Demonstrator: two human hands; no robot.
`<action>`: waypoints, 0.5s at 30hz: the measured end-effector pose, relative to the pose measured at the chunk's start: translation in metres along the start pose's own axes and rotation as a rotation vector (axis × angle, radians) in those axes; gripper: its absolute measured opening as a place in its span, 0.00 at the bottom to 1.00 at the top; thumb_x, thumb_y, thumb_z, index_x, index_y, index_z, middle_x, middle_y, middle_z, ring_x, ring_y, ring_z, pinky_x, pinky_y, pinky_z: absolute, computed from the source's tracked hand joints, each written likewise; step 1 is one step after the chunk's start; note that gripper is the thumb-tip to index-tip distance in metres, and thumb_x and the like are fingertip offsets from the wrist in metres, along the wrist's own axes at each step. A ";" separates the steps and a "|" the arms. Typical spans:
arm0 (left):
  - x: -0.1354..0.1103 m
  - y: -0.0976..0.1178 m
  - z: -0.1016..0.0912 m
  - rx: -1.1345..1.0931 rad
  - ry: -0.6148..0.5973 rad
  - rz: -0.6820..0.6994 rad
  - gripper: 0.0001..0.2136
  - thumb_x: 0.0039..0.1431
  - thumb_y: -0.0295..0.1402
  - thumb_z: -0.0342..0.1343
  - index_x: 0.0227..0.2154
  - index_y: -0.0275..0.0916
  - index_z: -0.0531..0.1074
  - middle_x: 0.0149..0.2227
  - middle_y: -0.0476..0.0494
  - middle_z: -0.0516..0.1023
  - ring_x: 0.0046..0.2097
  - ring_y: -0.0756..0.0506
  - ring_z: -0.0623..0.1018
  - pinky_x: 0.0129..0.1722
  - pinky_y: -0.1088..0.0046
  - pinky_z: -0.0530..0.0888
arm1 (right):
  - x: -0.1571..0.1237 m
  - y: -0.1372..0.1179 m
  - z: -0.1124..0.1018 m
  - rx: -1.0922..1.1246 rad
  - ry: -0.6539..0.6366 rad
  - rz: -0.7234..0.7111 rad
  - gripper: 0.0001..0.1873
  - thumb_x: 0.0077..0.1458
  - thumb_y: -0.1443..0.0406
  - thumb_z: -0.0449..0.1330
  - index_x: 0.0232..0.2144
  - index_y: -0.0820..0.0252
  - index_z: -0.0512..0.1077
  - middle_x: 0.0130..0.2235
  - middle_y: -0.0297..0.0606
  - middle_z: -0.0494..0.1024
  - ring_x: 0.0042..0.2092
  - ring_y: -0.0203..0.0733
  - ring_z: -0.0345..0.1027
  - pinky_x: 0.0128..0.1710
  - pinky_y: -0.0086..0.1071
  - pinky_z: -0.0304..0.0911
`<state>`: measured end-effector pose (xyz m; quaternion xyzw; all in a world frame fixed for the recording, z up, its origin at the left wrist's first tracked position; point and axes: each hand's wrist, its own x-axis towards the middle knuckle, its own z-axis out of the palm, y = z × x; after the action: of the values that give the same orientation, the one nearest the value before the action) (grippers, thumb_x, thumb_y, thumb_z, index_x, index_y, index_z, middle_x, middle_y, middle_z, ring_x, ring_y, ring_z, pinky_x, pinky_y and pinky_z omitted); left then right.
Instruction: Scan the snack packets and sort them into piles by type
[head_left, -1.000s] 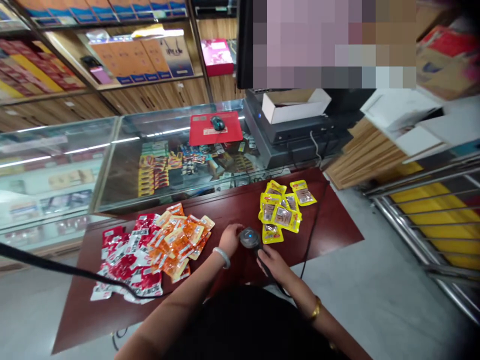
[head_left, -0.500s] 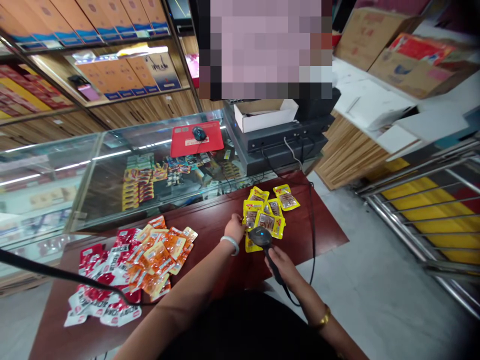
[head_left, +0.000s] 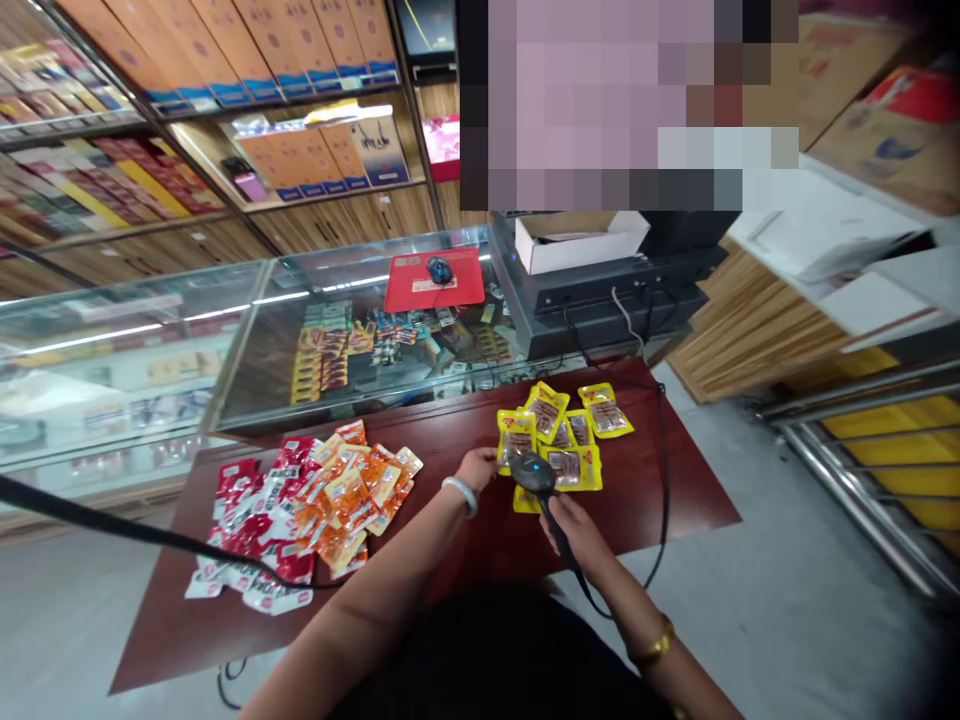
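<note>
My right hand (head_left: 576,532) is wrapped round the handle of a black handheld barcode scanner (head_left: 534,474), whose head shows a small blue light. Just left of the scanner, my left hand (head_left: 478,472) pinches the lower left edge of a yellow snack packet (head_left: 517,436); its fingertips are partly hidden. Several more yellow packets (head_left: 574,466) lie overlapping beside and beneath the scanner head. One yellow packet (head_left: 606,411) rests apart at the right.
Orange packets (head_left: 352,500) and red-and-white packets (head_left: 251,535) are heaped on the dark red tabletop (head_left: 450,545). Behind stands a glass display counter (head_left: 277,375) with a red mouse pad (head_left: 401,285) and a white open box (head_left: 585,245). A black cable (head_left: 666,470) hangs at right.
The view has swung left, shifting the scene rightward. My left fingers have closed on the yellow packet, which has slid slightly left of the others. My right hand still holds the scanner.
</note>
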<state>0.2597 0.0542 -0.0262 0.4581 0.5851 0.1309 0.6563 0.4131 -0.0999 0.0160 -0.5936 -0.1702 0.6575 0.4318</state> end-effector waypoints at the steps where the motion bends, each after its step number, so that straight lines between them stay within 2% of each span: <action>1: -0.001 -0.003 -0.011 -0.054 0.021 -0.010 0.13 0.46 0.34 0.65 0.34 0.31 0.79 0.19 0.52 0.72 0.20 0.56 0.61 0.21 0.79 0.59 | 0.001 -0.001 0.005 -0.008 -0.006 -0.001 0.30 0.45 0.38 0.61 0.29 0.56 0.62 0.20 0.26 0.67 0.17 0.29 0.55 0.15 0.24 0.50; 5: -0.005 -0.014 -0.057 -0.160 0.115 0.002 0.19 0.43 0.40 0.67 0.36 0.31 0.79 0.20 0.53 0.70 0.19 0.58 0.58 0.20 0.80 0.56 | 0.011 -0.005 0.034 -0.046 -0.077 -0.040 0.28 0.48 0.39 0.60 0.28 0.56 0.60 0.20 0.26 0.65 0.17 0.29 0.54 0.15 0.24 0.49; 8: -0.007 -0.019 -0.087 -0.146 0.154 0.026 0.18 0.45 0.41 0.66 0.36 0.32 0.79 0.21 0.51 0.72 0.19 0.58 0.60 0.20 0.81 0.58 | 0.024 -0.010 0.065 -0.107 -0.161 -0.048 0.28 0.48 0.38 0.59 0.28 0.56 0.61 0.20 0.25 0.65 0.17 0.29 0.54 0.15 0.24 0.49; 11: -0.007 -0.024 -0.112 -0.136 0.196 0.090 0.14 0.48 0.36 0.63 0.37 0.33 0.79 0.26 0.45 0.78 0.22 0.53 0.69 0.23 0.79 0.65 | 0.038 -0.014 0.096 -0.174 -0.253 -0.035 0.29 0.48 0.38 0.59 0.33 0.56 0.64 0.21 0.25 0.66 0.17 0.29 0.54 0.15 0.23 0.49; 13: -0.006 -0.028 -0.127 -0.143 0.222 0.140 0.13 0.49 0.31 0.61 0.39 0.34 0.79 0.32 0.41 0.81 0.30 0.49 0.76 0.28 0.77 0.71 | 0.047 -0.015 0.114 -0.189 -0.325 -0.024 0.28 0.49 0.39 0.58 0.35 0.56 0.65 0.20 0.24 0.65 0.17 0.29 0.53 0.15 0.23 0.49; 15: -0.003 -0.030 -0.141 -0.132 0.255 0.141 0.14 0.50 0.28 0.59 0.41 0.36 0.79 0.36 0.39 0.82 0.35 0.47 0.79 0.32 0.75 0.73 | 0.055 -0.015 0.128 -0.188 -0.378 -0.020 0.27 0.51 0.39 0.58 0.34 0.56 0.64 0.20 0.24 0.63 0.17 0.29 0.51 0.15 0.23 0.48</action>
<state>0.1227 0.0987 -0.0326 0.4337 0.6199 0.2720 0.5947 0.3044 -0.0122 0.0228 -0.4957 -0.3148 0.7340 0.3413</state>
